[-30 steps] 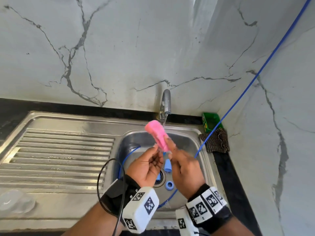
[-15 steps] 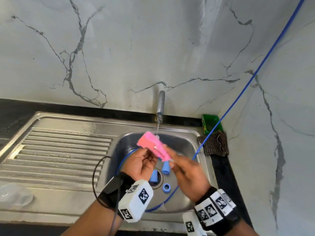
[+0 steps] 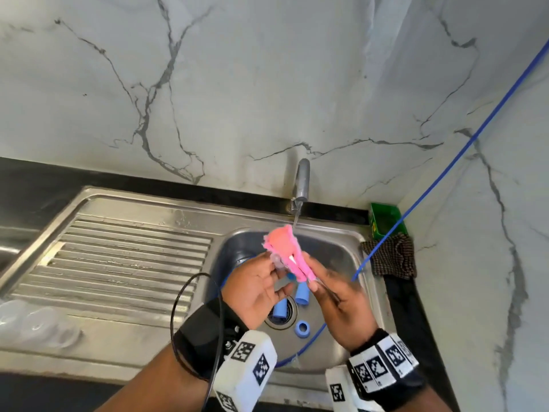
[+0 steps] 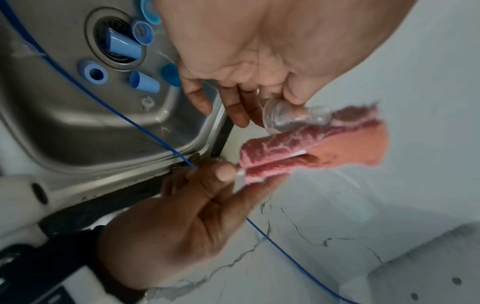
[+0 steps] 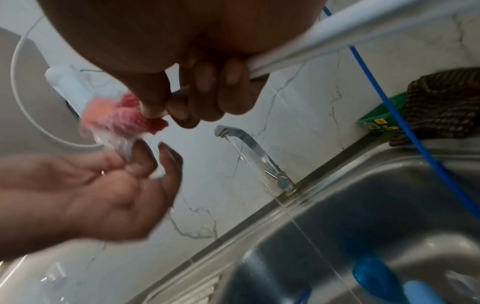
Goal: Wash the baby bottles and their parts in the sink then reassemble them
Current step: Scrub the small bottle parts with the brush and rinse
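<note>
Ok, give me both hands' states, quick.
Left hand: pinches a clear silicone bottle nipple.
Right hand: grips the white handle of the pink sponge bottle brush.

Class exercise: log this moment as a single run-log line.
stage: scrubbing | left hand: pinches clear teat | right hand: holds pink brush | tap: running | blue parts: in sink
</note>
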Motion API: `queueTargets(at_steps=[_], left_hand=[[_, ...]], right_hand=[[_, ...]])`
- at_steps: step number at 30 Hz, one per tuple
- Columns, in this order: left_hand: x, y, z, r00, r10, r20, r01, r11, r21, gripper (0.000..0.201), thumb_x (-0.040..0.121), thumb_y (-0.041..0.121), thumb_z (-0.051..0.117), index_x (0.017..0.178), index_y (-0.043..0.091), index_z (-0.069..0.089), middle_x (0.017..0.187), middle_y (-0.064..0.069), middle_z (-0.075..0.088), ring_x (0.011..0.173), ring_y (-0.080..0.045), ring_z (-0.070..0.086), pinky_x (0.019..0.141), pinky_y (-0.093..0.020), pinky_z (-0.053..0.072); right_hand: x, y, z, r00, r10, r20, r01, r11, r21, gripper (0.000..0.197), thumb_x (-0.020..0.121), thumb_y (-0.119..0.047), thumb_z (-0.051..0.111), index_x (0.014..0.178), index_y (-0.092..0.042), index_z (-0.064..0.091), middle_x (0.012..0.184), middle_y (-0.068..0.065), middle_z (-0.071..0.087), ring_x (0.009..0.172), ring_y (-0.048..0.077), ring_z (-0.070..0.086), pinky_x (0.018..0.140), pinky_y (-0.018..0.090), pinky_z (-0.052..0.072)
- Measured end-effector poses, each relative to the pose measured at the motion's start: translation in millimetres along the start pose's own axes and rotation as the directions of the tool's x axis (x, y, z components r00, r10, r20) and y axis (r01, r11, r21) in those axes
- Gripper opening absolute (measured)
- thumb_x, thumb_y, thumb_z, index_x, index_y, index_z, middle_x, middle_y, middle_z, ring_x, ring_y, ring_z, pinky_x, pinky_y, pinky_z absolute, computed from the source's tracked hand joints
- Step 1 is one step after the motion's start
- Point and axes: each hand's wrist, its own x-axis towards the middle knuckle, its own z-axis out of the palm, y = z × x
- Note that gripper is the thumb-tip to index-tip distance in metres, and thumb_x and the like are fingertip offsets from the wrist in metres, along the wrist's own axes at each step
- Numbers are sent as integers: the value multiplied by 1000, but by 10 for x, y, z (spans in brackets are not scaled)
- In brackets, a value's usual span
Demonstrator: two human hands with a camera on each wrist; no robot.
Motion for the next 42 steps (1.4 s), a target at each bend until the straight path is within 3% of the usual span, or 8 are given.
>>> queueTargets(at_steps=[4,8,16,22,28,33,39,42], left_hand=[[25,19,-194,991,-113,-72,112,994,-20,12,96,19,53,97,16,65,91,-2,68,87,-14,64,76,-36,44],[-11,140,-187,991,-135,24,136,988,-78,13,82,25,60,89,16,66,82,-3,63,78,-15,60,70,-34,46],[-45,90,-222,973,-225,47,230,962,-147,25,93,26,49,98,11,69,108,-13,65,95,-22,57,76,-37,44],[-9,109,-71,977,-215,-7,213,969,-127,22,93,33,55,85,19,70,85,3,68,86,-11,60,75,-35,40],[-75,-126,256,963,-226,145,251,949,-188,13,86,26,60,96,17,62,88,-5,60,81,-18,58,70,-33,42],[-46,-167,260,979,-200,38,203,965,-163,21,83,25,56,97,18,70,100,-7,67,79,-16,60,74,-35,38],[40,-298,248,992,-88,-90,99,986,134,16,71,31,66,86,27,66,89,8,63,90,-11,57,75,-34,34],[89,-393,236,992,-33,-124,51,987,149,10,89,24,61,94,24,69,90,1,62,92,-15,56,69,-30,36]], right_hand=[[140,-126,37,997,-34,-67,29,997,-74,45,103,-24,53,147,-35,50,108,17,70,93,31,69,80,46,56],[341,-389,244,986,-163,-16,153,951,-270,56,98,-17,48,149,-42,44,83,-7,56,67,11,54,59,33,52],[-70,-169,121,989,-124,78,146,874,-464,65,95,-10,49,149,-47,41,79,-7,49,59,16,52,46,32,49],[-161,-154,-324,985,-118,-123,66,929,-364,56,95,-9,59,144,-36,52,82,-11,51,65,8,52,61,29,52],[55,-298,-113,962,-263,69,263,835,-484,55,99,-13,49,145,-43,46,89,-8,51,69,11,53,53,27,52],[-243,93,-495,980,-180,87,199,821,-535,66,96,-11,46,149,-50,38,83,-3,58,61,20,58,50,31,54],[-195,-18,-600,987,-64,-146,39,985,-168,47,102,-23,52,146,-36,50,99,6,71,78,22,66,73,35,56],[17,-223,-360,995,-93,-36,90,992,-85,45,102,-18,53,146,-29,52,110,-6,71,88,15,69,79,31,56]])
